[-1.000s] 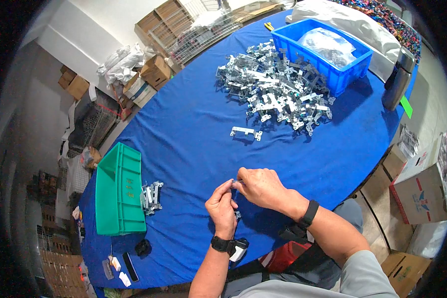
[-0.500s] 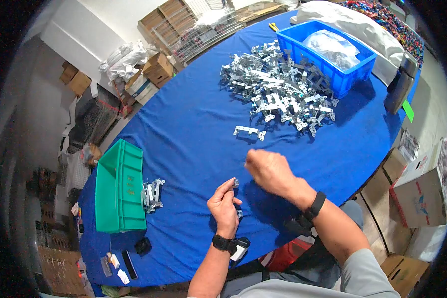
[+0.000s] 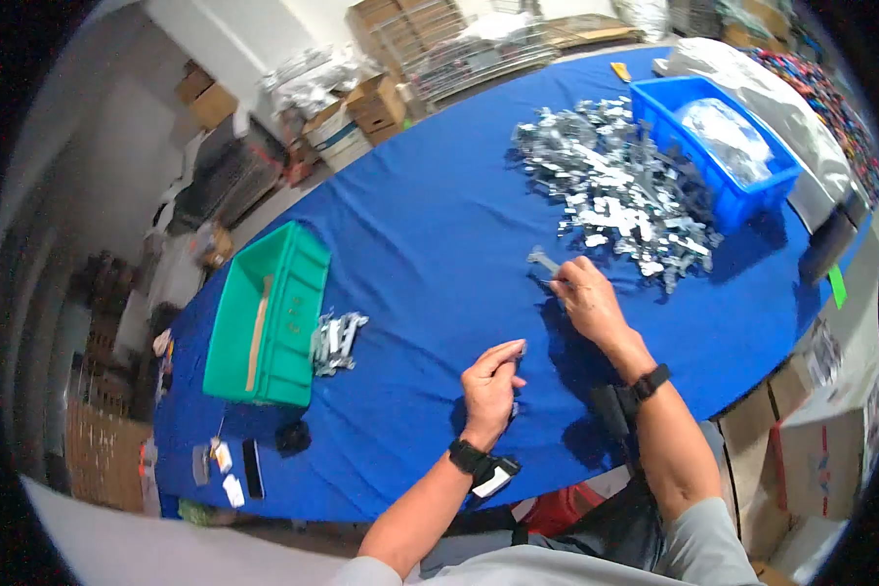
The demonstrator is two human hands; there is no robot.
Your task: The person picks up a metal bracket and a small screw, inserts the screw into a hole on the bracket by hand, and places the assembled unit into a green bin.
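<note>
My right hand [image 3: 592, 305] has its thumb and fingers closed on one end of a metal bracket [image 3: 543, 262], just in front of the big heap of metal brackets [image 3: 620, 186]. The bracket's free end points up and left over the blue cloth. Lower and to the left, my left hand [image 3: 490, 393] is curled round another small metal bracket. Only slivers of that piece show past the fingers; most of it is hidden. A small pile of similar brackets [image 3: 337, 342] lies against the green bin [image 3: 298, 322], left of my left hand.
A blue bin [image 3: 698, 166] with a clear plastic bag stands behind the heap. At the right edge is a dark flask [image 3: 830, 242]. A phone [image 3: 253, 469], small white packets and a black item lie at the front left of the blue tablecloth [image 3: 420, 234].
My right hand has moved forward and taken hold of the single bracket that lay before the heap. My left hand keeps its curled grip. The camera view has shifted and blurred.
</note>
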